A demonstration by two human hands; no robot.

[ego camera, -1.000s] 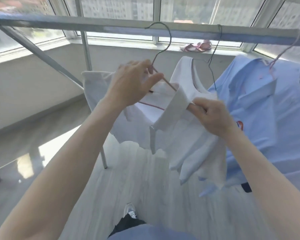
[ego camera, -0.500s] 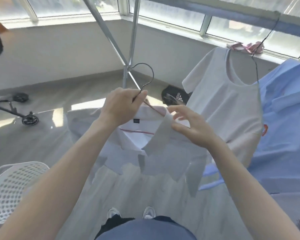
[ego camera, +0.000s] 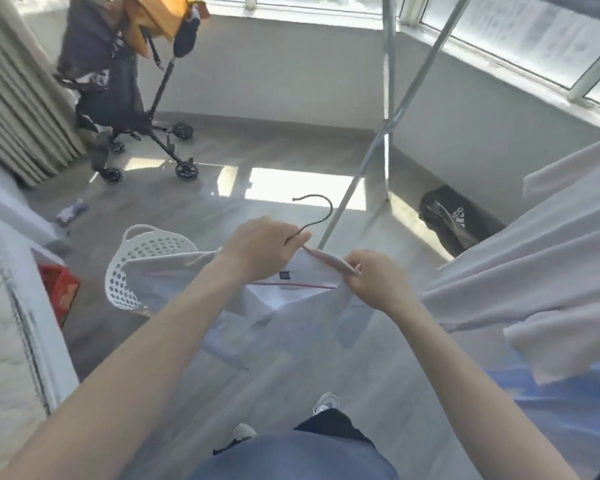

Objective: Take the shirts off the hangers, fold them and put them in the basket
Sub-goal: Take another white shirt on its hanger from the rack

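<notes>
Basket (ego camera: 137, 249) behind shirt (ego camera: 310, 276) on hanger (ego camera: 327, 260), stroller (ego camera: 118, 98), rack pole (ego camera: 347, 202)

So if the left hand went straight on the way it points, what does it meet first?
Probably the rack leg, just past the hanger that the left hand grips. Depth is unclear.

Left hand (ego camera: 260, 251) and right hand (ego camera: 378, 282) bare, without rings or watch straps in view; forearms uncovered down to the lower frame edge. Muted blue fabric top (ego camera: 291, 459) across the bottom centre. Black trouser legs (ego camera: 329, 424) just beyond it, over white-and-grey trainers (ego camera: 324, 401).
</notes>
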